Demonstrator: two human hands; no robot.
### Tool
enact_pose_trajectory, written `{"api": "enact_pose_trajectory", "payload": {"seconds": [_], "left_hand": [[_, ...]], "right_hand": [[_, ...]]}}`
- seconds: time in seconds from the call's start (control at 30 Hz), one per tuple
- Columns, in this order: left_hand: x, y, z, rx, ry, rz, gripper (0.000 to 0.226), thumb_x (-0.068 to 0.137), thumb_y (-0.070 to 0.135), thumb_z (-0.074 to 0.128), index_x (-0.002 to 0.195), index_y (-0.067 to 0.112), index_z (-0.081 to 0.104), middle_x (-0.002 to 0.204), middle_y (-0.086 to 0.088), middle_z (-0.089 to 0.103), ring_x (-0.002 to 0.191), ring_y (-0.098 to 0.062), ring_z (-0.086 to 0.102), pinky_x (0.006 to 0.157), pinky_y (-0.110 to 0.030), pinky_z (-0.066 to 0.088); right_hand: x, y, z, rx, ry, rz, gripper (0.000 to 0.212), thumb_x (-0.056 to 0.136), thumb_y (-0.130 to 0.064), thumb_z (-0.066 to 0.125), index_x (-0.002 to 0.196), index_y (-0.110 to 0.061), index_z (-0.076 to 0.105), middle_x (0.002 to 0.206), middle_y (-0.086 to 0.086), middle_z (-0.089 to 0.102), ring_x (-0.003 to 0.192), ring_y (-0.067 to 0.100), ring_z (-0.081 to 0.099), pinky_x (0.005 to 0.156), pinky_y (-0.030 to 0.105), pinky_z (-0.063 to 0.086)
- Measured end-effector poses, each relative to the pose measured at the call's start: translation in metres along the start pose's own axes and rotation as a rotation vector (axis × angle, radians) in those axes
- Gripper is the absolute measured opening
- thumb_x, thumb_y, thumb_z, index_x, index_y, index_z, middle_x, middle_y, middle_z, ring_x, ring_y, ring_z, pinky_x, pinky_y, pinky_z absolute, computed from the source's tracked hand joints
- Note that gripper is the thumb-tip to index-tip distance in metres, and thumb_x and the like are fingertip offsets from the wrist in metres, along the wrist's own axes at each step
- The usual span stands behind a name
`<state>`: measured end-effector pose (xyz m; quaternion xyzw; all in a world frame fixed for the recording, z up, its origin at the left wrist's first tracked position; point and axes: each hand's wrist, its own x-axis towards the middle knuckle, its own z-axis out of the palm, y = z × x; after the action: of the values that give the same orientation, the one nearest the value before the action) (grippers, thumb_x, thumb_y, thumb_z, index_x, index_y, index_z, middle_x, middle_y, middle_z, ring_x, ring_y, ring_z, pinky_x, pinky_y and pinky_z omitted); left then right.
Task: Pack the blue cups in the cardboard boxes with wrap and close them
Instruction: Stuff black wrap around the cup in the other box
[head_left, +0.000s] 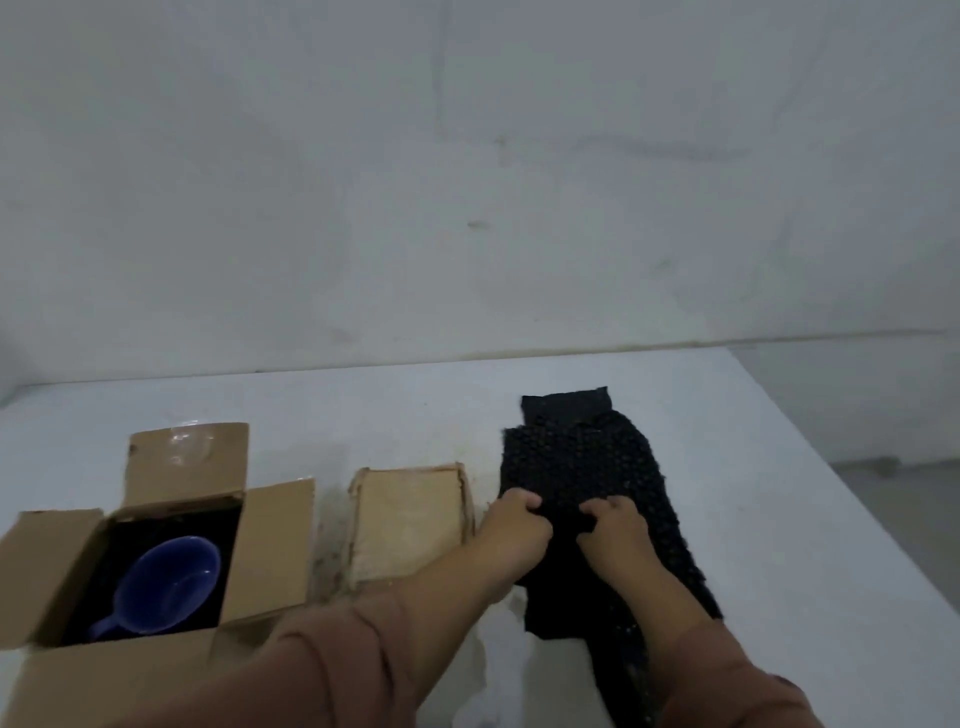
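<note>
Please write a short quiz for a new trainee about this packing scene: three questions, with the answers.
1. True or false: the blue cup lies inside the open box.
2. What do the left hand and the right hand grip? A) a roll of tape B) the black bubble wrap C) a pair of scissors
3. Fill in: the closed box stands between the open box and the ____.
Key: 1 true; 2 B; 3 black bubble wrap.
</note>
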<state>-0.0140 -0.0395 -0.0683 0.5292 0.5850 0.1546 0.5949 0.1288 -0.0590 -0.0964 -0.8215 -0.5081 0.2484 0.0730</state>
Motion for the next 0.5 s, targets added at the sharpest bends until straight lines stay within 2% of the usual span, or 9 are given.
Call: {"api": "enact_pose_trajectory", "payload": {"seconds": [0.1,0.17,0.23,0.3,0.33,0.43,0.47,0.5], "left_hand": [[0.022,-0.003,0.02,-0.043,0.142,-0.194,0.044,0.086,0.008,0.048,0.129,0.006,0.04,0.124,-0.017,0.05,0.082,-0.021,0.053,0.075,-0.032,0.045],[0.033,-0.002,0.025,-0.107,0.228,-0.273,0.047,0.085,0.01,0.051,0.13,0.005,0.037,0.118,-0.017,0.051,0.095,-0.029,0.055,0.082,-0.037,0.049],[0.042,0.003,0.03,-0.243,0.219,-0.313,0.045,0.085,0.014,0.058,0.125,0.003,0.043,0.104,-0.015,0.057,0.094,-0.032,0.059,0.082,-0.041,0.054],[0.048,0.009,0.033,-0.322,0.193,-0.334,0.048,0.086,0.021,0.064,0.126,0.0,0.048,0.111,-0.017,0.06,0.098,-0.035,0.059,0.086,-0.042,0.054],[0.05,0.011,0.033,-0.259,0.198,-0.34,0.052,0.087,0.028,0.064,0.128,0.0,0.049,0.119,-0.017,0.057,0.103,-0.035,0.057,0.09,-0.042,0.052],[0.059,0.011,0.031,0.156,0.236,-0.368,0.059,0.086,0.047,0.058,0.126,0.005,0.05,0.133,-0.019,0.038,0.117,-0.034,0.044,0.099,-0.04,0.044],[0.06,0.012,0.031,0.165,0.213,-0.356,0.054,0.086,0.046,0.06,0.121,0.004,0.053,0.13,-0.019,0.041,0.112,-0.033,0.047,0.096,-0.04,0.046],[0.061,0.012,0.032,0.109,0.186,-0.317,0.046,0.086,0.04,0.063,0.112,0.004,0.057,0.122,-0.02,0.05,0.098,-0.03,0.054,0.087,-0.04,0.051]], "right_hand": [[0.002,0.018,0.008,-0.066,-0.072,-0.041,0.051,0.09,-0.024,0.055,0.139,-0.023,0.04,0.152,0.013,0.017,0.133,0.032,0.024,0.111,0.035,0.025],[0.004,0.024,0.01,-0.068,-0.068,-0.085,0.052,0.09,-0.027,0.055,0.14,-0.024,0.039,0.152,0.012,0.016,0.133,0.031,0.023,0.111,0.034,0.024],[0.006,0.029,0.009,-0.05,-0.074,-0.107,0.052,0.09,-0.028,0.055,0.139,-0.025,0.04,0.152,0.01,0.017,0.134,0.029,0.022,0.111,0.033,0.025],[0.008,0.033,0.008,-0.035,-0.08,-0.125,0.051,0.089,-0.029,0.056,0.138,-0.025,0.042,0.151,0.01,0.018,0.134,0.029,0.022,0.11,0.033,0.026],[0.009,0.034,0.008,-0.028,-0.081,-0.133,0.051,0.089,-0.028,0.056,0.138,-0.025,0.043,0.151,0.01,0.018,0.134,0.029,0.022,0.11,0.032,0.026],[0.01,0.035,0.008,-0.036,-0.086,-0.148,0.049,0.09,-0.026,0.054,0.137,-0.025,0.044,0.151,0.011,0.019,0.133,0.03,0.023,0.11,0.031,0.026],[0.01,0.035,0.008,-0.041,-0.088,-0.151,0.048,0.09,-0.026,0.053,0.137,-0.026,0.044,0.151,0.012,0.019,0.133,0.031,0.024,0.109,0.031,0.026],[0.01,0.035,0.008,-0.042,-0.088,-0.153,0.048,0.09,-0.025,0.053,0.137,-0.026,0.044,0.151,0.012,0.02,0.132,0.032,0.024,0.109,0.032,0.027]]}}
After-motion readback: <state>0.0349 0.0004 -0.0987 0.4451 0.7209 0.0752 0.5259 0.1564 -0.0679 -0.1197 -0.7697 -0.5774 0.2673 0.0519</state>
